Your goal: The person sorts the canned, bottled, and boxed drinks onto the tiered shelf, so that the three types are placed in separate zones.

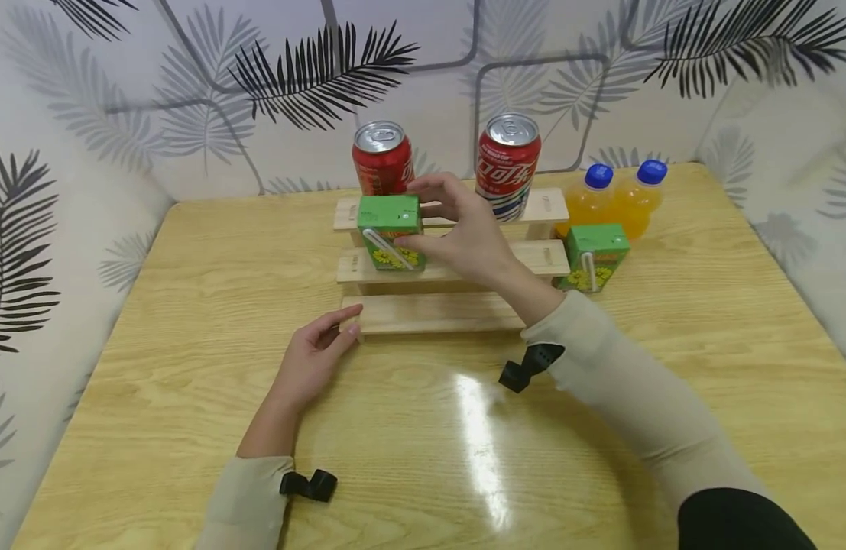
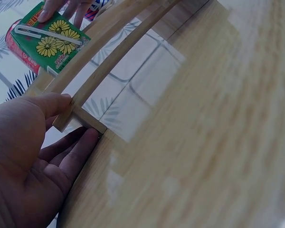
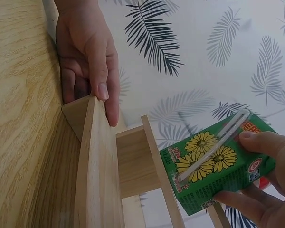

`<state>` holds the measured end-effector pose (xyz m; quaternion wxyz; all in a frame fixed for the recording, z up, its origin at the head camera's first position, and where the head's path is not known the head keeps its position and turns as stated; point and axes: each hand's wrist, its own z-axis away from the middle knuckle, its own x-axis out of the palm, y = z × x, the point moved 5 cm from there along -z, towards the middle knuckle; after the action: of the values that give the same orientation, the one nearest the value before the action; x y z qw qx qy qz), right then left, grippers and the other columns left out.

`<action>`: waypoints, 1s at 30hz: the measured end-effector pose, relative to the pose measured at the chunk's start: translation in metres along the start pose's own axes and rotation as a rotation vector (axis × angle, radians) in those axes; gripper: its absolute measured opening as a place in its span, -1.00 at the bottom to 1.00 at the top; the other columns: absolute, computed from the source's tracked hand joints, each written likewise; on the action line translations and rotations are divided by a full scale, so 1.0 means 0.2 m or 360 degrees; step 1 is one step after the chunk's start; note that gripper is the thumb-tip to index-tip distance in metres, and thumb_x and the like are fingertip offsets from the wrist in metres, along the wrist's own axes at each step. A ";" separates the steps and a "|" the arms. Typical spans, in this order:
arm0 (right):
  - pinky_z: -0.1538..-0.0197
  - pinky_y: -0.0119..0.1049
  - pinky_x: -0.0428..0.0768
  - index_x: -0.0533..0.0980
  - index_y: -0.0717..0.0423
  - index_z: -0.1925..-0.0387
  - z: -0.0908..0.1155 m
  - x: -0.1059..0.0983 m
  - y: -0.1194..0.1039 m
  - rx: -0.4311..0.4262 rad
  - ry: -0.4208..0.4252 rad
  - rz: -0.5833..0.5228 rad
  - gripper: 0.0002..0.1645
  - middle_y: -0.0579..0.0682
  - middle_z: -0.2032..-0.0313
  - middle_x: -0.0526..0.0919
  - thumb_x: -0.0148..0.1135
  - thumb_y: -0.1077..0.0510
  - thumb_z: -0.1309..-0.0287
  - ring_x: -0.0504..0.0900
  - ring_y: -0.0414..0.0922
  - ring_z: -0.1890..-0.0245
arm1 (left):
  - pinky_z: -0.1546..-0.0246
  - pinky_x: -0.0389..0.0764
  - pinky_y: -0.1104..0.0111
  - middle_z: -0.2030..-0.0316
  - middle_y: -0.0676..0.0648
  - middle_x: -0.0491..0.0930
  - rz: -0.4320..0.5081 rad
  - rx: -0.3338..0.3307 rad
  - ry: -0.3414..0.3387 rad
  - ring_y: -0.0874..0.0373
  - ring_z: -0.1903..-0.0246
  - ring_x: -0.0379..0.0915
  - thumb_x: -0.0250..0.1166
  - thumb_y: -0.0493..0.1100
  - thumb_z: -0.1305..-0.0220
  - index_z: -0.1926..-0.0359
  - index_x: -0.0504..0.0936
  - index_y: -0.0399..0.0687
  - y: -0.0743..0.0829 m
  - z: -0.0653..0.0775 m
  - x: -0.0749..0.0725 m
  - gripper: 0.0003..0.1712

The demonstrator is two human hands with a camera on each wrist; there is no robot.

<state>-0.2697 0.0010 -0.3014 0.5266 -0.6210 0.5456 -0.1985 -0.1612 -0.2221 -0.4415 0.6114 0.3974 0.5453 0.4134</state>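
My right hand (image 1: 472,235) grips a green drink carton (image 1: 390,210) with a straw stuck on its front, thumb on one side and fingers on the other. The carton is at the left end of the middle step of a three-step wooden rack (image 1: 443,313). In the right wrist view, the carton (image 3: 204,164) tilts against the step edge, yellow flowers showing. My left hand (image 1: 312,355) holds the left end of the lowest step. Seen from the left wrist, thumb and fingers of that hand (image 2: 23,152) pinch around the step's end and its support.
Two red cola cans, one left (image 1: 381,160) and one right (image 1: 508,164), stand on the top step. A second green carton (image 1: 594,256) stands at the rack's right end, with two orange drink bottles (image 1: 588,202) behind it. A leaf-patterned wall covering (image 1: 423,99) borders the wooden table (image 1: 209,267).
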 end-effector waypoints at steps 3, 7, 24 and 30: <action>-0.11 -0.14 0.65 0.39 0.21 -0.14 0.00 -0.01 0.00 -0.0005 0.0009 0.0006 -0.30 0.12 -0.11 0.65 0.54 0.33 0.02 0.69 0.03 -0.02 | -0.07 0.46 0.55 -0.31 0.09 0.49 -0.0002 0.0023 0.0001 0.25 -0.10 0.42 0.23 0.16 -0.40 -0.25 0.59 0.26 0.01 -0.01 0.00 -0.55; 0.10 -0.19 0.73 0.37 0.20 -0.15 -0.01 0.00 0.01 -0.0008 -0.0011 -0.0008 -0.33 0.11 -0.11 0.60 0.51 0.32 -0.03 0.68 0.02 -0.04 | 0.09 0.44 0.59 -0.27 0.07 0.52 -0.0017 0.0026 0.0026 0.22 0.08 0.38 0.24 0.16 -0.40 -0.25 0.60 0.26 0.02 -0.01 0.00 -0.55; 0.20 -0.24 0.74 0.39 0.25 -0.15 0.02 0.01 0.05 -0.0089 0.0013 0.0000 -0.35 0.15 -0.13 0.51 0.48 0.34 -0.05 0.61 0.06 -0.11 | -0.39 0.30 0.22 -0.35 0.09 0.44 0.0021 0.0005 0.0016 0.24 -0.43 0.14 0.25 0.12 -0.41 -0.26 0.59 0.20 0.00 0.01 0.00 -0.55; 0.19 -0.19 0.74 0.39 0.25 -0.15 0.04 -0.01 0.04 -0.0077 0.0045 -0.0018 -0.35 0.15 -0.13 0.51 0.49 0.34 -0.04 0.59 0.05 -0.13 | -0.38 0.32 0.24 -0.36 0.10 0.43 -0.0011 -0.0005 0.0025 0.24 -0.43 0.15 0.24 0.18 -0.39 -0.26 0.59 0.24 -0.01 0.00 0.00 -0.53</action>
<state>-0.2686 0.0071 -0.3111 0.5026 -0.6337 0.5541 -0.1971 -0.1616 -0.2229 -0.4431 0.6092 0.3913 0.5509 0.4152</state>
